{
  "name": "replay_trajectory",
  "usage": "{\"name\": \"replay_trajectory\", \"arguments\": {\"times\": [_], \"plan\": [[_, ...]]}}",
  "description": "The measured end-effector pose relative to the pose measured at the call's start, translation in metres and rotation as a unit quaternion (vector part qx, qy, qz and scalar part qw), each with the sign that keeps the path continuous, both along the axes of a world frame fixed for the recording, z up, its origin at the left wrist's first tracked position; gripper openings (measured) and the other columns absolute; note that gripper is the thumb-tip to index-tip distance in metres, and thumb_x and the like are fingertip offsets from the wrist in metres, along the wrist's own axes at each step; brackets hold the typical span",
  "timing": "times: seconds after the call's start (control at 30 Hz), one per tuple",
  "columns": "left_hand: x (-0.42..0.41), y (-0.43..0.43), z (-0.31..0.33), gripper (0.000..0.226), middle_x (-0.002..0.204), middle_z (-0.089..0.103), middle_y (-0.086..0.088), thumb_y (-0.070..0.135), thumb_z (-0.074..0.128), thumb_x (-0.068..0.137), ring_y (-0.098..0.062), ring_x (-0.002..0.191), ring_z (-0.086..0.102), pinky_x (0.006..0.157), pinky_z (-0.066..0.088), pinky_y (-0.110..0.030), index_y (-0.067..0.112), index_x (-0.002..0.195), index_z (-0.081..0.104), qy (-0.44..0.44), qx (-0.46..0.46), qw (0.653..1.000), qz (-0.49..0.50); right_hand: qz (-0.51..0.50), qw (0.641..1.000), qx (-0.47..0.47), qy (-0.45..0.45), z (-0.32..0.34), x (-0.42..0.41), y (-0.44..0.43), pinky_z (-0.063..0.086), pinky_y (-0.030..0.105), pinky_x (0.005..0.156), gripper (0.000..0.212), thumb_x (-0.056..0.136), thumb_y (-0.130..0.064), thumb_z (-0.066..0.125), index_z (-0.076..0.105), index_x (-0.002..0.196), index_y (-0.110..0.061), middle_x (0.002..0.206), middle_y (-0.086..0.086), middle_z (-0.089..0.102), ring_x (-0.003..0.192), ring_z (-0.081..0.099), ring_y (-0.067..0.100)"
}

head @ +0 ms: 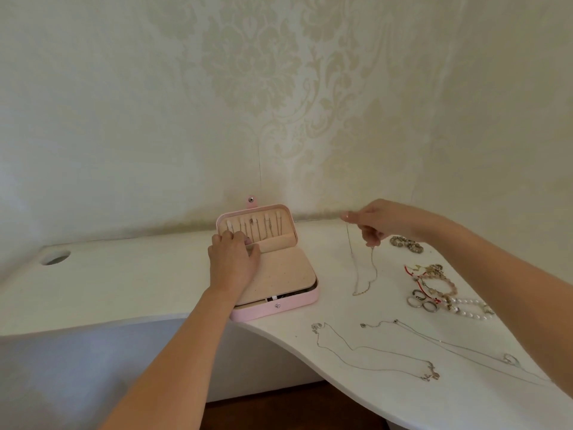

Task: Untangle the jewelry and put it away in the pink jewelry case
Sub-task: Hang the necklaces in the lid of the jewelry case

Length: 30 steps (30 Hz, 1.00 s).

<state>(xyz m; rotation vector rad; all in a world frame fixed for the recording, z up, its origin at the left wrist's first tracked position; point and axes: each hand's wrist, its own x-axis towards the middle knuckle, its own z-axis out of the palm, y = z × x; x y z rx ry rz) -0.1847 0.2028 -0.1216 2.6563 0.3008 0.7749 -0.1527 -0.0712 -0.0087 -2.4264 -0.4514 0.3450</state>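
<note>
Open pink jewelry case (263, 310) holds chains (267, 232) in lid; right hand (384, 221) pinches necklace (367, 276).

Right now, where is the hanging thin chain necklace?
In the head view, right of centre: the thin chain necklace hangs from the right hand, between the open pink jewelry case and the beaded bracelets.

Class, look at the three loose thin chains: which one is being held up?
The chain pinched by the right hand, dangling right of the case; the other two chains lie flat near the table's front edge.
</note>
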Motion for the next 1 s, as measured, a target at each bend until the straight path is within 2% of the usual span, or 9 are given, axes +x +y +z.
{"name": "replay_trajectory", "arguments": {"times": [0.1,0.2,0.33,0.4,0.47,0.6,0.8,0.9,1.0], "plan": [[0.0,0.0,0.0,0.024,0.107,0.057,-0.01,0.03,0.052,0.091,-0.029,0.1,0.044,0.083,0.035,-0.037,0.011,0.101,0.062,-0.004,-0.001,1.0,-0.001,-0.004,0.999,-0.043,0.032,0.017,0.002,0.009,0.053,0.03,0.066,0.061,0.083,-0.072,0.039,0.028,0.057,-0.018,0.046,-0.001,0.031,0.039,0.032,0.015],[0.0,0.001,-0.001,0.024,0.108,0.057,-0.01,0.031,0.052,0.091,-0.028,0.1,0.044,0.081,0.034,-0.036,0.011,0.101,0.062,-0.003,0.001,1.0,-0.002,-0.003,0.976,-0.212,-0.044,0.031,0.002,0.022,0.04,0.028,0.059,0.066,0.079,-0.077,0.038,0.037,0.065,-0.013,0.055,0.002,0.039,0.049,0.036,0.02],[0.001,0.001,-0.001,0.024,0.107,0.057,-0.008,0.031,0.051,0.091,-0.028,0.1,0.044,0.081,0.033,-0.035,0.012,0.101,0.062,-0.006,-0.001,1.0,-0.002,0.049,0.917,-0.37,-0.14,0.054,0.004,0.039,0.035,0.026,0.056,0.046,0.085,-0.048,0.064,0.064,0.083,-0.002,0.081,0.011,0.065,0.068,0.053,0.021],[0.001,0.0,-0.001,0.023,0.106,0.057,-0.008,0.031,0.052,0.091,-0.028,0.099,0.044,0.08,0.033,-0.035,0.012,0.1,0.062,-0.01,0.0,1.0,-0.001,0.066,0.899,-0.409,-0.144,0.065,0.002,0.048,0.036,0.023,0.055,0.03,0.088,-0.031,0.064,0.07,0.095,-0.003,0.095,0.011,0.07,0.073,0.057,0.019],[0.001,0.0,-0.001,0.023,0.105,0.057,-0.008,0.031,0.052,0.091,-0.029,0.099,0.044,0.08,0.034,-0.035,0.012,0.099,0.062,-0.016,0.0,1.0,0.0,0.085,0.92,-0.357,-0.134,0.075,0.003,0.053,0.041,0.02,0.055,0.018,0.09,-0.023,0.06,0.072,0.091,-0.01,0.087,0.002,0.068,0.066,0.059,0.015],[0.0,0.0,-0.001,0.022,0.105,0.057,-0.007,0.031,0.053,0.091,-0.028,0.099,0.045,0.08,0.033,-0.034,0.013,0.099,0.062,-0.022,0.004,1.0,-0.001,0.147,0.98,-0.132,-0.017,0.092,0.01,0.059,0.05,0.025,0.054,0.022,0.098,-0.019,0.049,0.066,0.089,-0.008,0.063,0.005,0.057,0.048,0.046,0.014],[0.003,0.0,-0.002,0.021,0.104,0.059,-0.004,0.031,0.055,0.09,-0.026,0.101,0.045,0.079,0.031,-0.032,0.015,0.097,0.064,-0.035,0.001,0.999,0.003,0.191,0.966,-0.144,-0.101,0.095,0.018,0.091,0.029,0.018,0.045,0.03,0.095,-0.038,0.053,0.068,0.08,-0.017,0.053,-0.007,0.036,0.048,0.029,0.011],[0.003,0.001,-0.001,0.021,0.106,0.059,-0.002,0.032,0.054,0.09,-0.025,0.101,0.046,0.08,0.031,-0.03,0.016,0.099,0.064,-0.036,-0.01,0.999,0.0,0.203,0.963,-0.124,-0.127,0.096,0.022,0.112,0.033,0.014,0.048,0.026,0.092,-0.038,0.058,0.069,0.078,-0.019,0.051,-0.014,0.037,0.047,0.037,0.003],[0.003,0.002,0.0,0.021,0.108,0.057,0.0,0.033,0.053,0.091,-0.023,0.103,0.045,0.08,0.03,-0.029,0.018,0.101,0.064,-0.036,-0.01,0.999,-0.004,0.228,0.96,-0.104,-0.121,0.098,0.025,0.132,0.035,0.017,0.052,0.023,0.09,-0.035,0.062,0.071,0.08,-0.017,0.058,-0.009,0.044,0.057,0.04,0.01]]}}
